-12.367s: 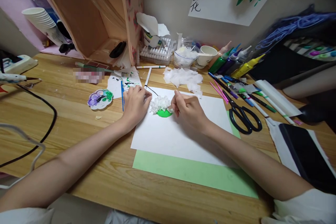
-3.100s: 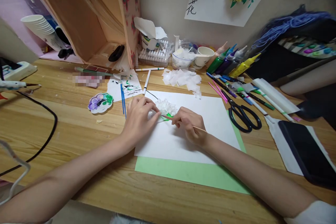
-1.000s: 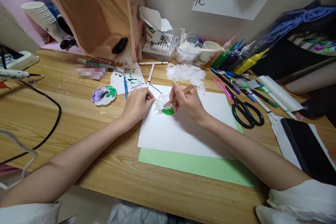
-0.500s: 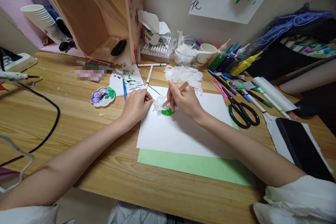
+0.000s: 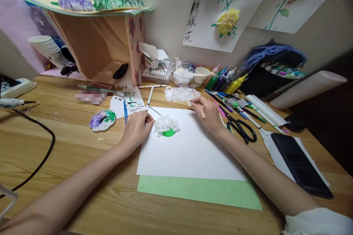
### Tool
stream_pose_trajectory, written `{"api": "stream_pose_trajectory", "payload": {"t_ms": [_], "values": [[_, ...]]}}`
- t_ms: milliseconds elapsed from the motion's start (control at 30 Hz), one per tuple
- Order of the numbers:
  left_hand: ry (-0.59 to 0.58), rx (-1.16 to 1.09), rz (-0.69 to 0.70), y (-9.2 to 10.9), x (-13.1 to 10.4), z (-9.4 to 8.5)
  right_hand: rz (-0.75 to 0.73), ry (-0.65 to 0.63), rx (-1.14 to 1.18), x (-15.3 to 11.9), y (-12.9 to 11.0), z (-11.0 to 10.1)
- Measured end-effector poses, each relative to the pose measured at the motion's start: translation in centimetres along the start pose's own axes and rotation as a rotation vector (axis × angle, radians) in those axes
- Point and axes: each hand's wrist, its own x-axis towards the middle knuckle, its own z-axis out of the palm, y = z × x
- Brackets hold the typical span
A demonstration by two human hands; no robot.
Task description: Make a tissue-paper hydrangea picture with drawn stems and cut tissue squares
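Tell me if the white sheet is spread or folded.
Spread: the white sheet lies flat, no fold showing, its near edge straight above the green sheet, with the left hand at its left edge.

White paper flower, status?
Left hand on white sheet beside flower. Right hand at white paper scraps. Green patch partly bare under flower. Scissors near right wrist, clear of flower.

- Flower (image 5: 167, 123) sits on top sheet (image 5: 187, 158), toward its far left corner.
- Second sheet (image 5: 200, 194) lies beneath.
- Palette (image 5: 102, 120) sits left; scissors (image 5: 231, 120) and phone (image 5: 300, 163) lie right.
- Behind, bowl (image 5: 183, 79) stands beyond scraps (image 5: 180, 94).
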Motion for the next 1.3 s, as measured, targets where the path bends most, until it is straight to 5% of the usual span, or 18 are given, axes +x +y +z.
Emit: {"api": "stream_pose_trajectory", "payload": {"t_ms": [167,433,733,1100,1200,1300], "values": [[0.001,-0.002,-0.003,-0.1,0.1,0.1,-0.11,-0.074,-0.151,1.8,0.9,2.1],[-0.013,-0.004,-0.015,-0.1,0.1,0.0,-0.008,-0.03,-0.253,3.8,0.1,4.4],[-0.003,-0.009,-0.005,-0.1,0.1,0.0,0.114,0.197,0.174,2.4,-1.2,1.6],[0.005,-0.021,-0.005,-0.1,0.1,0.0,0.25,0.022,0.61,1.9,-2.1,0.5],[0.007,-0.022,-0.005,0.0,0.0,-0.1,0.233,0.028,0.494,1.8,-1.6,0.3],[0.004,-0.019,-0.01,0.1,0.0,-0.2,0.012,0.009,0.119,1.6,-1.1,-0.1]]}}
